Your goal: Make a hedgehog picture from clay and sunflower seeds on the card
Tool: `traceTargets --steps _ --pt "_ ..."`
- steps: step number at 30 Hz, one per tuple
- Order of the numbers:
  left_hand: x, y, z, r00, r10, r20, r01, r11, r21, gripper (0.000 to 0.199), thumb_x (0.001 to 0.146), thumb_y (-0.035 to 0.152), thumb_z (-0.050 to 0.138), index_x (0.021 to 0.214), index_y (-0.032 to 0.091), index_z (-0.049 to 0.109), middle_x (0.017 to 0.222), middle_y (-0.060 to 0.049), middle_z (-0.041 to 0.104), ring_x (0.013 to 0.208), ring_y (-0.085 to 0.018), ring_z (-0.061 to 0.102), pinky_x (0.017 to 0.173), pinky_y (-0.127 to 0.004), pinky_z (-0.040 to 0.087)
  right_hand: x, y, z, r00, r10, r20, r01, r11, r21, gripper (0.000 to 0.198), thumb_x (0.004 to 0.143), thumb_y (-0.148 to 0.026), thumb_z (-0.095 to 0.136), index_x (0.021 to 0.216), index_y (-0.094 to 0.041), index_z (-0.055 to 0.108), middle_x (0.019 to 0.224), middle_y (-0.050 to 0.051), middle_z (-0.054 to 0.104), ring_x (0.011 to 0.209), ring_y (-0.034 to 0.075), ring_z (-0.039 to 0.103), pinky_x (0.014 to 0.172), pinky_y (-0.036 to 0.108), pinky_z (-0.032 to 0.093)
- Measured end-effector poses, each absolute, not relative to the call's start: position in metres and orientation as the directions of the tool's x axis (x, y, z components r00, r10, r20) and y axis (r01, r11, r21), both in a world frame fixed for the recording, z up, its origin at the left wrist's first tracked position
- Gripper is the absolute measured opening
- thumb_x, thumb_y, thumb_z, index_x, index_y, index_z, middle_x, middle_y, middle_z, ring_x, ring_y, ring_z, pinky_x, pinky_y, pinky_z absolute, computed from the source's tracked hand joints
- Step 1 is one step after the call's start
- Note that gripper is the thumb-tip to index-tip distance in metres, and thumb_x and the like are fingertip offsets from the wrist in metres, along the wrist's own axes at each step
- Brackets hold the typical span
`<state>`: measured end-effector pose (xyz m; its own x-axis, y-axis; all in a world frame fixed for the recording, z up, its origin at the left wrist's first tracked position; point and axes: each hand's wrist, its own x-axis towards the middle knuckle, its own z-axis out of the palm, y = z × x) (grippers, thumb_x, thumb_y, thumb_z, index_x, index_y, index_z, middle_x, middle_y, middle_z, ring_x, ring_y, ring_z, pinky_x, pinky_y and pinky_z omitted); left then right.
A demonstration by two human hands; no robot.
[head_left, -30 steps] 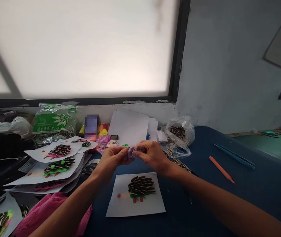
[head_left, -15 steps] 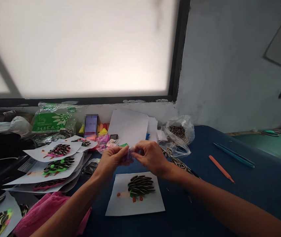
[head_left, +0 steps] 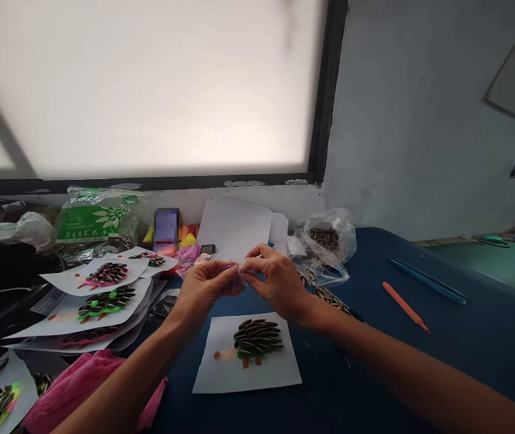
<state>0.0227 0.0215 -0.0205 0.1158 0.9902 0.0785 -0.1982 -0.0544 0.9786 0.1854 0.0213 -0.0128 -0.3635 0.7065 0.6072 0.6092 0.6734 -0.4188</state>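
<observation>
My left hand (head_left: 202,290) and my right hand (head_left: 280,284) meet above the table, fingertips pinched on a small clear plastic packet (head_left: 237,279). A bit of purple shows in the packet; the fingers hide most of it. Just below them lies a white paper card (head_left: 248,381) with a hedgehog picture (head_left: 257,339). Its back is of striped sunflower seeds over green clay, its face is pale, and its nose and feet are brown. Loose seeds (head_left: 330,296) lie beside my right wrist.
Finished-looking hedgehog cards (head_left: 104,274) are stacked at left, near pink crumpled cloth or paper (head_left: 85,389). Behind stand a green seed bag (head_left: 90,220), a phone (head_left: 166,229), white paper sheets (head_left: 234,226) and a clear bag of seeds (head_left: 325,238). An orange pen (head_left: 406,307) and blue tweezers (head_left: 429,281) lie right.
The fingers of both hands have shifted slightly on the packet, and my right index finger is raised a little more. A green piece seen behind the hands is now hidden. The card stays put.
</observation>
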Motion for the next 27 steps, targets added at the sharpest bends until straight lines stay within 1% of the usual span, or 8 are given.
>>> traceTargets --steps 4,7,9,13,16,20,22,27 --pt "0.026 0.023 -0.021 0.076 0.993 0.090 -0.251 -0.068 0.965 0.048 0.048 0.043 0.092 0.079 0.012 0.071 0.069 -0.004 0.074 0.059 -0.014 0.067 0.061 -0.025 0.057 0.182 0.022 -0.015 -0.351 0.681 0.643 0.552 0.705 -0.446 0.009 0.085 -0.011 0.063 0.081 -0.016 0.071 0.093 0.005 0.064 0.073 0.012 0.060 0.067 0.025 0.047" --pt "0.023 0.025 -0.021 0.035 0.999 0.038 -0.250 -0.028 0.968 0.045 0.053 0.032 0.089 0.088 0.014 0.068 0.070 -0.002 0.073 0.056 -0.014 0.066 0.058 -0.026 0.056 0.182 0.024 -0.014 -0.293 0.672 0.680 0.404 0.732 -0.549 0.007 0.082 -0.011 0.065 0.078 -0.015 0.068 0.102 0.008 0.064 0.087 0.016 0.062 0.075 0.028 0.050" --pt "0.018 0.027 -0.022 0.024 1.000 -0.004 -0.219 0.009 0.976 0.041 0.058 0.026 0.084 0.094 0.015 0.067 0.069 0.000 0.071 0.053 -0.012 0.064 0.054 -0.023 0.052 0.184 0.025 -0.012 -0.264 0.717 0.645 0.315 0.696 -0.645 0.005 0.084 -0.015 0.064 0.081 -0.016 0.068 0.096 0.007 0.066 0.083 0.016 0.062 0.073 0.028 0.051" --pt "0.006 0.030 -0.020 0.091 0.996 -0.015 -0.195 0.033 0.980 0.017 0.069 0.030 0.068 0.073 0.014 0.065 0.059 -0.001 0.064 0.052 -0.013 0.060 0.050 -0.021 0.047 0.186 0.026 -0.007 -0.258 0.785 0.563 0.259 0.618 -0.743 0.009 0.087 -0.021 0.062 0.087 -0.016 0.069 0.080 0.003 0.067 0.070 0.013 0.060 0.066 0.027 0.049" --pt "0.003 0.028 -0.015 0.172 0.985 -0.009 -0.165 0.038 0.986 0.029 0.077 0.041 0.065 0.064 0.015 0.062 0.054 -0.001 0.060 0.047 -0.011 0.054 0.043 -0.019 0.040 0.187 0.028 -0.008 -0.263 0.780 0.567 0.231 0.622 -0.748 0.009 0.086 -0.021 0.064 0.086 -0.015 0.071 0.089 0.005 0.068 0.077 0.014 0.061 0.067 0.027 0.049" --pt "0.008 0.022 -0.011 0.363 0.932 -0.002 -0.101 0.041 0.994 0.031 0.074 0.044 0.076 0.074 0.016 0.065 0.054 0.006 0.048 0.038 -0.004 0.035 0.036 -0.016 0.024 0.187 0.030 -0.012 -0.240 0.767 0.595 0.215 0.640 -0.738 0.007 0.082 -0.023 0.070 0.083 -0.016 0.073 0.096 0.006 0.065 0.086 0.016 0.063 0.068 0.028 0.049" --pt "0.012 0.020 -0.012 0.411 0.912 -0.004 -0.117 0.057 0.992 0.034 0.074 0.048 0.076 0.073 0.016 0.065 0.052 0.008 0.043 0.037 -0.003 0.031 0.036 -0.017 0.021 0.186 0.029 -0.012 -0.244 0.764 0.598 0.197 0.643 -0.740 0.009 0.081 -0.026 0.072 0.081 -0.017 0.072 0.096 0.006 0.065 0.088 0.017 0.063 0.070 0.028 0.049" --pt "0.017 0.020 -0.014 0.397 0.918 -0.006 -0.173 0.081 0.982 0.043 0.067 0.051 0.080 0.057 0.016 0.057 0.044 0.009 0.038 0.037 -0.004 0.032 0.037 -0.017 0.023 0.184 0.024 -0.009 -0.301 0.819 0.489 0.127 0.542 -0.830 0.017 0.082 -0.031 0.071 0.084 -0.015 0.067 0.075 0.001 0.064 0.066 0.012 0.058 0.061 0.025 0.048"
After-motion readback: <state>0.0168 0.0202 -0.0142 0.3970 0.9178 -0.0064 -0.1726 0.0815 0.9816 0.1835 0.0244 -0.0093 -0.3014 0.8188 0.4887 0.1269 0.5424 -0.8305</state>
